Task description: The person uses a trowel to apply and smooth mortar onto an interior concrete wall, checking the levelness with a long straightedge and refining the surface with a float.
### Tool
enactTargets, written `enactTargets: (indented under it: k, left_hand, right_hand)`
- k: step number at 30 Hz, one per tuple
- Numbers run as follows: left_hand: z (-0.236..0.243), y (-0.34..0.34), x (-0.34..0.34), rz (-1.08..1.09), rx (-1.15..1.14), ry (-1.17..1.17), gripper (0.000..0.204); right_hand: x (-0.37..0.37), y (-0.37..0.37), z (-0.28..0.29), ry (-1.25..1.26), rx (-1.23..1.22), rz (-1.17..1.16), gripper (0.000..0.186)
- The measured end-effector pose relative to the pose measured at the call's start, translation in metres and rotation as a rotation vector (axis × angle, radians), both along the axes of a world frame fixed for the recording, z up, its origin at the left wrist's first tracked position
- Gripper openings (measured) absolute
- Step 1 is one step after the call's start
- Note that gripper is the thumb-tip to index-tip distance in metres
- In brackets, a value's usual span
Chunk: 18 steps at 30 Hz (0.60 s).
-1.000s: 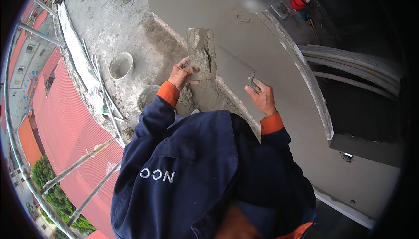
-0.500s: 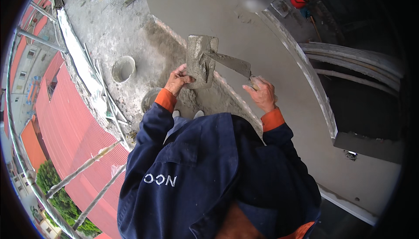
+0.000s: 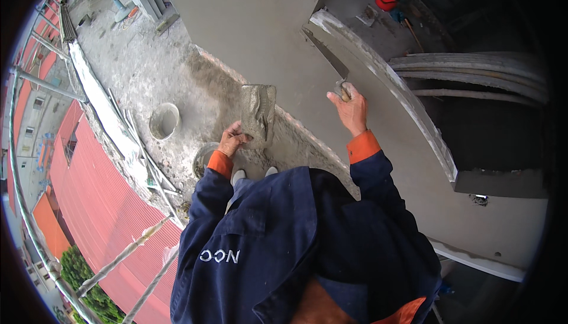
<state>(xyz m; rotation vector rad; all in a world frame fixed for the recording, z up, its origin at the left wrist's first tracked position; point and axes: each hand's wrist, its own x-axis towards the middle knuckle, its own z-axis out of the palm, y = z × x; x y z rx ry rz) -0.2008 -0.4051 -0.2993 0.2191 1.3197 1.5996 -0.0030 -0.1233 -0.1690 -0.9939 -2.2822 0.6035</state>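
Flat, even daylight fills the left and middle of the view, as under an overcast sky; shadows there are soft and faint. The grey wall (image 3: 248, 22) is evenly lit with no glare. The right side falls into deep shade, where detail is almost lost, and the blue jacket (image 3: 284, 247) reads dark, with little fold detail. The fisheye lens bends straight lines hard toward the rim: the railing (image 3: 18, 164) at left curves strongly. A black vignette rings the frame. Focus is fairly sharp in the centre and softens toward the edges; the far top corners are slightly smeared. Colours look muted, apart from the red roof (image 3: 112, 205).
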Motion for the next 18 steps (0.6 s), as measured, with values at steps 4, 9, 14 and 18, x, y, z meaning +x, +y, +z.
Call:
enactTargets:
  k: [4, 9, 14, 18]
  left_hand:
    - [-0.006, -0.009, -0.002, 0.02, 0.032, -0.01, 0.047]
    - [-0.038, -0.024, -0.005, 0.053, -0.005, -0.007, 0.053]
    - [-0.052, -0.034, -0.005, 0.079, -0.047, 0.007, 0.064]
    - [-0.053, -0.039, -0.005, 0.077, -0.069, 0.005, 0.062]
  right_hand:
    - [-0.018, 0.012, 0.005, 0.143, -0.557, 0.004, 0.049]
    - [-0.02, 0.017, 0.016, 0.182, -0.768, 0.079, 0.045]
    - [-0.023, 0.022, 0.009, 0.164, -0.886, 0.099, 0.041]
    - [-0.03, 0.026, -0.008, 0.15, -0.977, 0.145, 0.04]
